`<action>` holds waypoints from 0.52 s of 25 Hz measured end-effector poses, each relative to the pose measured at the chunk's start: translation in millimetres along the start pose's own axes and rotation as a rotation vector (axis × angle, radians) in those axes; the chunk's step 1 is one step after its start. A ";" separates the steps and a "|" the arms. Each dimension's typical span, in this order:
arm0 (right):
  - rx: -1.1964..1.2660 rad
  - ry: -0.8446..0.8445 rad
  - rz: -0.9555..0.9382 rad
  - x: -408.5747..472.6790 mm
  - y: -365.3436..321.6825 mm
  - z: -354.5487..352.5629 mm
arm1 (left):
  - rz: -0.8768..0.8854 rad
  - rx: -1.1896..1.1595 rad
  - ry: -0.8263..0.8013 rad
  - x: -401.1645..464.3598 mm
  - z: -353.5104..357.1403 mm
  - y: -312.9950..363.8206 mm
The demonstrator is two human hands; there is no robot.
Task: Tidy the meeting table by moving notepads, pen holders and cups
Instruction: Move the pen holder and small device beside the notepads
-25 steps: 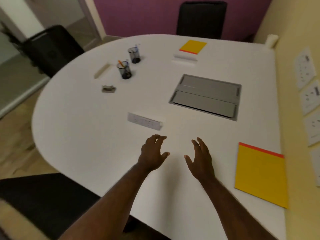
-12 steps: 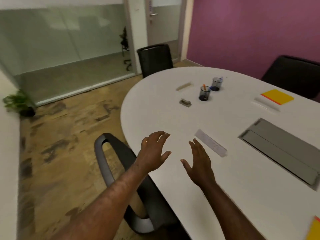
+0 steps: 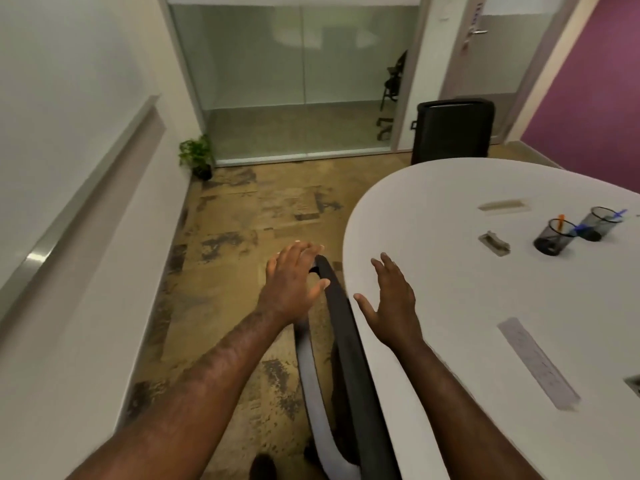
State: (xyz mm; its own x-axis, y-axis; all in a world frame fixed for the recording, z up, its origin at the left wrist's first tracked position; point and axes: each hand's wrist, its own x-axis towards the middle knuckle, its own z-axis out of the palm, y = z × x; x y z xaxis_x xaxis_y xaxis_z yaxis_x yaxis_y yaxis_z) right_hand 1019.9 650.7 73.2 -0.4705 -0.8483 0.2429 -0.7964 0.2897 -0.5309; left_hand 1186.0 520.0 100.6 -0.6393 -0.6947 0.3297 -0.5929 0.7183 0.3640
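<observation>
A smooth white counter (image 3: 450,289) with a rounded end is seen, and both hands are held with fingers spread, gripping nothing: the left hand (image 3: 289,285) over the curved black chair back (image 3: 343,327) beside the counter's edge, the right hand (image 3: 391,306) just above that edge. Farther in on the counter, two dark mesh pen holders (image 3: 554,235) (image 3: 601,223) stand side by side, an orange pen in the nearer and a blue pen in the farther, with a small grey metal piece (image 3: 493,242) and a flat pale ruler-like strip (image 3: 538,362) nearby.

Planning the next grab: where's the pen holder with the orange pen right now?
In the head view the orange-pen holder stands on the white table at far right, touching or just short of the blue-pen holder, with a small grey clip to its left.
</observation>
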 end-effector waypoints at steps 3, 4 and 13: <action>0.001 0.001 -0.083 48.7 -26.5 25.1 | -0.071 0.017 0.045 19.0 -9.7 -54.3; -0.005 0.006 -0.101 66.0 -34.5 35.1 | -0.072 0.026 0.056 27.3 -11.2 -74.4; -0.083 0.030 0.001 189.5 -96.0 135.4 | -0.014 -0.009 -0.029 117.3 -8.8 -246.1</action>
State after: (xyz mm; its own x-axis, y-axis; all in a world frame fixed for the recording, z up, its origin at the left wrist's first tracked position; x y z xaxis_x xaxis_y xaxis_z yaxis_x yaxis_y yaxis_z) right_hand 1058.6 402.2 60.2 -0.4812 -0.8348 0.2676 -0.8241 0.3268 -0.4627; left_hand 1261.3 261.5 57.3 -0.6450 -0.7030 0.2994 -0.5972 0.7083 0.3765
